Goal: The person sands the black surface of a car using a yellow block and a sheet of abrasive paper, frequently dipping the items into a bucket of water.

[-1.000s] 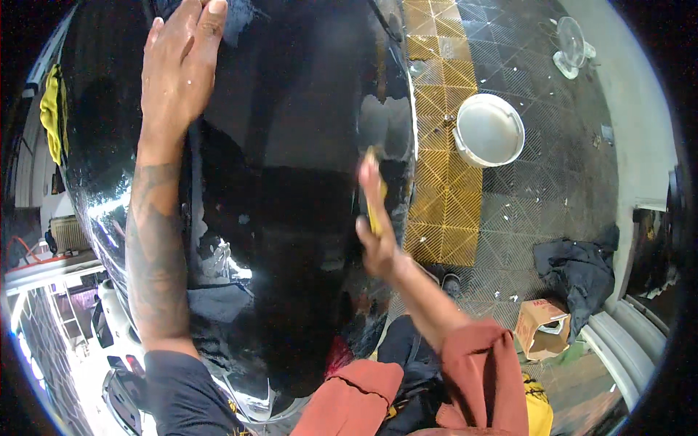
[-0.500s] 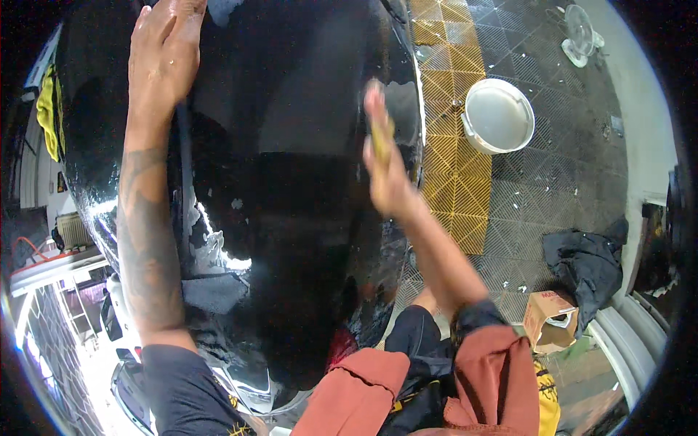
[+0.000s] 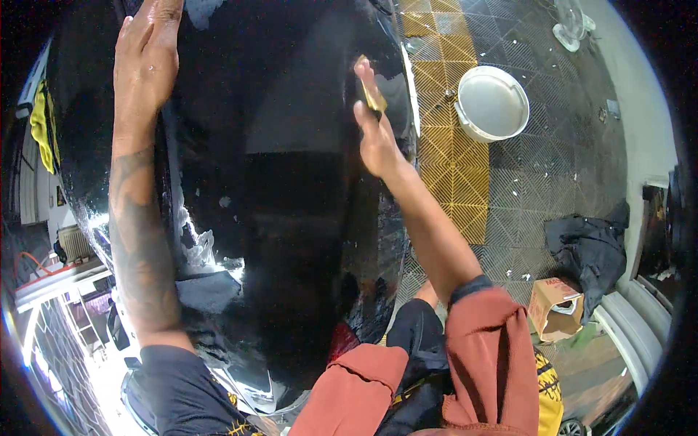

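A glossy black car body panel [image 3: 291, 196] fills the middle, with patchy dull grey areas. My left hand [image 3: 149, 58] lies on it at the upper left, wet, fingers stretched forward; the fingertips leave the picture at the top edge. On the panel's right side, near its edge, my right hand [image 3: 376, 138] presses a thin yellow pad [image 3: 374, 98] to the surface. The fingers lie along the pad, and its underside is hidden. Whether it is a sponge or a sanding block I cannot tell.
A white bucket [image 3: 493, 105] of cloudy water stands on the yellow and dark floor tiles [image 3: 454, 189] to the right. Beyond are a white fan [image 3: 572, 29], a dark cloth [image 3: 589, 247] and an open cardboard box [image 3: 556, 309]. A yellow cloth [image 3: 43, 127] hangs at the far left.
My right hand has slid forward along the panel's edge with the yellow pad. My left hand stays on the panel, while the whole view has shifted slightly.
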